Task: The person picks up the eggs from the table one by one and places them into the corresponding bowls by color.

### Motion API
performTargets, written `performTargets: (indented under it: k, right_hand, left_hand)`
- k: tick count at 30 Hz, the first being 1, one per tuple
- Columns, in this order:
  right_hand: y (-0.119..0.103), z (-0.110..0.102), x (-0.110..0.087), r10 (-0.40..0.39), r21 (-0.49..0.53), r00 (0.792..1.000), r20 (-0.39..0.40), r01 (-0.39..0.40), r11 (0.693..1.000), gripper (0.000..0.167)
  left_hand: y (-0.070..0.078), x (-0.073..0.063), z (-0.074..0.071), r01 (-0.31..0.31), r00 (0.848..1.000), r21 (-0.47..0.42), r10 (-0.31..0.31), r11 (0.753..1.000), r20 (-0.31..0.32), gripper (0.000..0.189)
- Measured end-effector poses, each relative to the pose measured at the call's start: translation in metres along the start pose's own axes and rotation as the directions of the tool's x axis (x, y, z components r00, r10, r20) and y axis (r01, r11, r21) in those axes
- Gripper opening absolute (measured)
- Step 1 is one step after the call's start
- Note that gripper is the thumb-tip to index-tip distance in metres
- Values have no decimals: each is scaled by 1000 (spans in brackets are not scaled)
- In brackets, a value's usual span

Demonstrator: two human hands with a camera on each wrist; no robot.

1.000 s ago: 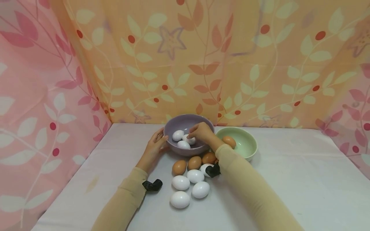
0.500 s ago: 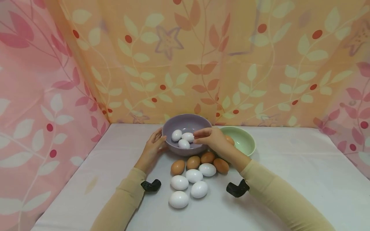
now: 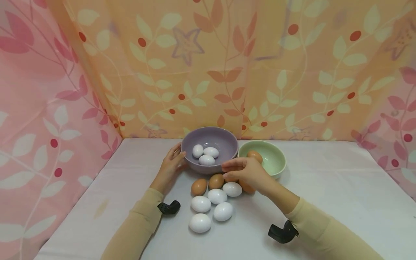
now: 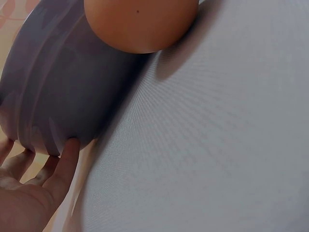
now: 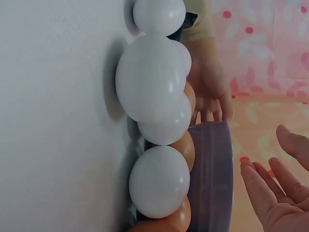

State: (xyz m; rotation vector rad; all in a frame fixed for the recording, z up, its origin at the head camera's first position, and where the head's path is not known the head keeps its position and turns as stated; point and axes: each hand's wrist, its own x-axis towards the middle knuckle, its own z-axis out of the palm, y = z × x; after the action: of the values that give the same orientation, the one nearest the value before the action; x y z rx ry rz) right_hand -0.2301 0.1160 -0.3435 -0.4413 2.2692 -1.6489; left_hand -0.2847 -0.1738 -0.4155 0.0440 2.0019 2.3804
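Note:
A purple bowl (image 3: 209, 133) stands at the back of the table with 3 white eggs (image 3: 211, 152) inside. My left hand (image 3: 170, 162) rests its fingertips against the bowl's outer left wall; in the left wrist view the fingers (image 4: 70, 154) touch it low down. My right hand (image 3: 248, 171) hovers in front of the bowl's right side, fingers extended and nothing in them. Beneath and beside it several brown eggs (image 3: 199, 187) lie in a row before the bowl, partly hidden by that hand. Several white eggs (image 3: 200, 222) lie nearer on the table.
A green bowl (image 3: 276, 159) sits just right of the purple one, holding a brown egg (image 3: 255, 156). White cloth covers the table (image 3: 341, 187). Patterned fabric (image 3: 273, 72) rises behind it and at both sides.
My right hand has left a white egg in the purple bowl, drawn back over the rim and come out empty toward the row of brown eggs. The left hand has stayed at the bowl.

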Motion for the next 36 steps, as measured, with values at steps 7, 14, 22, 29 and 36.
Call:
performTargets:
  k: [7,14,22,29,36]
  right_hand:
    - [7,3,-7,-50,19,999,16,49,999,45]
    - [13,7,-14,-67,57,996,54,64,996,49]
    - [19,11,-27,-36,34,999,40,35,999,45]
    - [25,15,-37,-34,48,998,56,32,998,49]
    - [31,18,-41,-26,89,997,73,19,996,50]
  left_hand:
    - [1,0,1,3,1000,-24,-3,1000,-10,59]
    - [1,0,2,-1,1000,-19,1,1000,-17,59]
    - [-1,2,0,2,1000,7,-2,1000,-17,60]
    - [0,2,-1,0,1000,16,0,1000,-7,60]
    - [0,1,-1,4,1000,28,-4,1000,-3,60]
